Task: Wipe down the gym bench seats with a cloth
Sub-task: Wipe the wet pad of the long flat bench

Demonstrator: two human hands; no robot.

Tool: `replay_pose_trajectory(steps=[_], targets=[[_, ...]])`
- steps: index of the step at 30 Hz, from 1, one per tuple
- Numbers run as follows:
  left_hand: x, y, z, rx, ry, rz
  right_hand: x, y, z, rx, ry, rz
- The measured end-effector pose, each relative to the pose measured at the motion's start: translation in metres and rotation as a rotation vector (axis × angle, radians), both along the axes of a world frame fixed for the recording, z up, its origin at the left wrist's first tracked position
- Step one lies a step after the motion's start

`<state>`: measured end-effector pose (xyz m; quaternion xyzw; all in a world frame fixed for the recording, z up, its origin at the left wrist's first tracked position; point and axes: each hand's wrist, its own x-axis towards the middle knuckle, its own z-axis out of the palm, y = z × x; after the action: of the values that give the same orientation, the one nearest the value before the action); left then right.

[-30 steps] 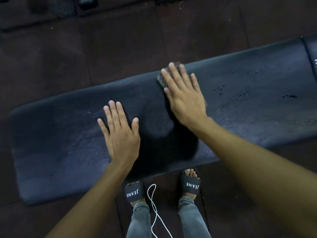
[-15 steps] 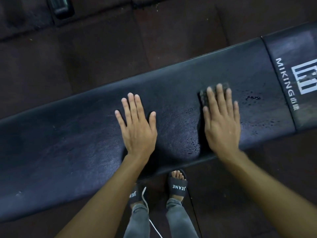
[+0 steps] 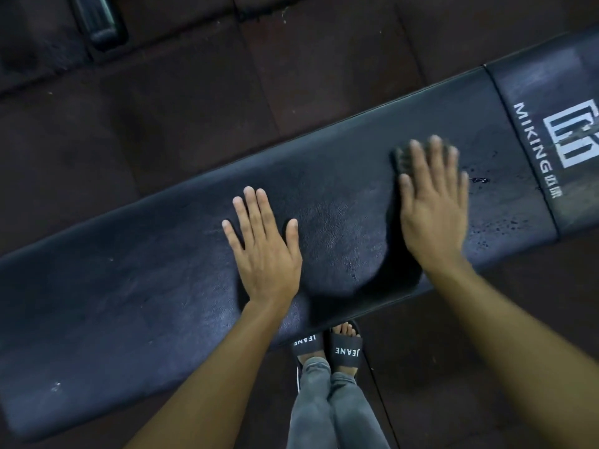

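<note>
Black bench (image 3: 162, 303) under flat hands (image 3: 264, 251)

Left stretch: the bench pad (image 3: 113, 306) lies bare left of the left hand (image 3: 264, 244).
Middle: open pad between the left hand and right hand (image 3: 432, 209).
Right: droplets (image 3: 479, 180) just beside the right hand, then the seam before the logo panel (image 3: 557, 124).
Near side: slippered feet (image 3: 327, 348) under the pad's edge.

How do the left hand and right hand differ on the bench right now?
The left hand lies bare and sharp near the middle of the bench pad; the right hand presses a dark cloth and looks motion-blurred. The right hand sits nearer the MIKING logo and water droplets. Both are flat, palms down.
</note>
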<state>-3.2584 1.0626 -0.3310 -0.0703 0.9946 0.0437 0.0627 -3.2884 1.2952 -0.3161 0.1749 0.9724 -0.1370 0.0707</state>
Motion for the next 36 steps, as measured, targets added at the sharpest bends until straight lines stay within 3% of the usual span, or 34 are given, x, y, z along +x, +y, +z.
replay_pose_trajectory(steps=[3,7,13,19,25,31,36], targets=[[-0.001,0.001,0.000,-0.012,-0.002,0.008,0.056,-0.025,0.004,0.023,-0.023,-0.158],[-0.002,-0.001,-0.002,0.009,-0.002,0.005,0.084,-0.080,0.001,0.022,-0.035,0.098],[-0.002,0.004,-0.001,0.040,0.022,0.025,-0.032,-0.052,-0.007,-0.013,0.038,0.426],[-0.003,0.057,-0.001,0.065,0.038,-0.003,-0.102,0.040,-0.007,-0.012,0.039,0.318],[-0.006,0.144,-0.002,0.031,0.031,0.026,-0.026,0.141,-0.002,0.026,0.054,0.251],[-0.008,0.155,0.002,0.113,0.006,0.070,0.111,0.094,-0.001,0.008,0.016,0.472],[-0.007,0.156,0.002,0.112,0.024,0.082,0.022,0.069,-0.003,-0.073,0.068,0.578]])
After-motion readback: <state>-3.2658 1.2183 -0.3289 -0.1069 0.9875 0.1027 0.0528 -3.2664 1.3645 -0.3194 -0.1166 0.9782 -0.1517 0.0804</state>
